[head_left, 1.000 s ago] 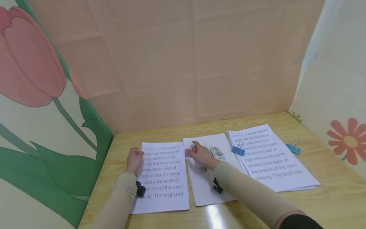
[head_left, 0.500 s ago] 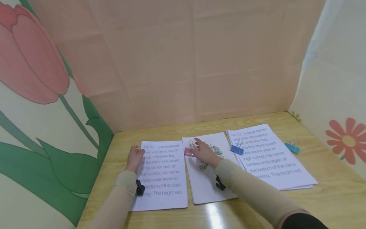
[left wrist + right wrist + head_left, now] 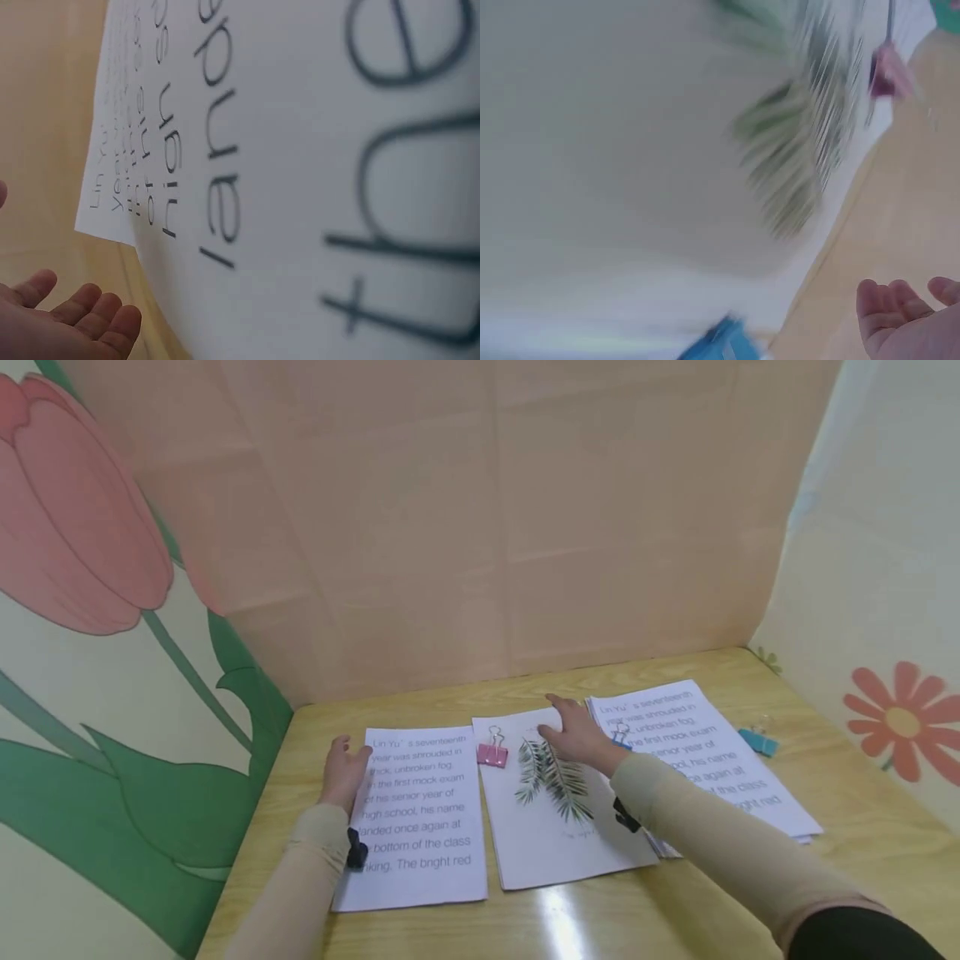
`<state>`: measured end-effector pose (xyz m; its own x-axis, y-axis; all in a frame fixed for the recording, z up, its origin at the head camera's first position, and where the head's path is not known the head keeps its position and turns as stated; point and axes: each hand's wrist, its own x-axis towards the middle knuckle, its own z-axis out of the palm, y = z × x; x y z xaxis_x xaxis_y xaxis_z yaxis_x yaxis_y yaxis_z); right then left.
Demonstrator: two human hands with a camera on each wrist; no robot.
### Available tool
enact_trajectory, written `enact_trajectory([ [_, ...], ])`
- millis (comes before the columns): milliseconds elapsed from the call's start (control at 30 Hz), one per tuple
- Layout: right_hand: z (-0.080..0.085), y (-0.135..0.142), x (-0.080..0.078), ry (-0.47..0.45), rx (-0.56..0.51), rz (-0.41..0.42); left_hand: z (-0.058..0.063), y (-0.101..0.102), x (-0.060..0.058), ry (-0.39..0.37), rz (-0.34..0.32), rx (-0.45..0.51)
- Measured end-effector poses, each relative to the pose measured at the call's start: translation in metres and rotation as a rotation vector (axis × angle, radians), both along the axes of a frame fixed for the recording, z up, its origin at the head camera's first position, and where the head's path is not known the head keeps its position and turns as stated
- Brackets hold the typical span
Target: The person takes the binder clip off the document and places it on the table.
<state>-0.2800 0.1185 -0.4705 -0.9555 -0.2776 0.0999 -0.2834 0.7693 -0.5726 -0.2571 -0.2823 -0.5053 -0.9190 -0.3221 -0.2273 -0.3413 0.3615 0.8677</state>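
My left hand is at the left edge of the left paper stack, its fingers loosely bent and its thumb near the edge. In the left wrist view, the fingers grip nothing. My right hand is over the top right part of the middle stack, which has a printed palm leaf. Its thumb and fingers are spread, holding nothing. A pink binder clip sits at the middle stack's left edge, wire handles pointing away. A blue binder clip is partly hidden behind the right hand in the head view.
The right paper stack, printed with text, lies angled beside the middle one. A teal binder clip rests on the wooden table past its right edge. A pinkish sheet covers the wall behind.
My right hand has let go of the pink binder clip and moved right, uncovering the clip and the palm leaf. The left hand stays at the left stack's edge.
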Motion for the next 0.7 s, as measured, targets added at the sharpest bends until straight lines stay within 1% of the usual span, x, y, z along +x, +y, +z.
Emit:
enact_trajectory([
  [167,-0.001,0.027,-0.004,-0.017,0.033,-0.037,0.0,-0.006,0.0,-0.012,-0.042,-0.016],
  [233,-0.001,0.036,-0.004,0.005,0.04,-0.049,0.0,-0.008,0.001,-0.014,-0.061,-0.041],
  [300,0.0,0.047,-0.003,0.023,0.054,-0.053,0.0,-0.01,0.001,-0.012,-0.085,-0.079],
  [400,0.0,0.065,-0.003,0.05,0.089,-0.054,0.0,-0.011,0.002,-0.021,-0.14,-0.141],
  [500,-0.001,0.087,-0.004,0.05,0.127,-0.06,-0.001,-0.014,0.004,-0.03,-0.193,-0.197],
  [600,-0.003,0.108,-0.005,0.016,0.143,-0.089,0.0,-0.019,0.006,-0.032,-0.213,-0.23],
  [700,-0.003,0.13,-0.005,-0.03,0.156,-0.121,0.001,-0.024,0.009,-0.028,-0.206,-0.244],
])
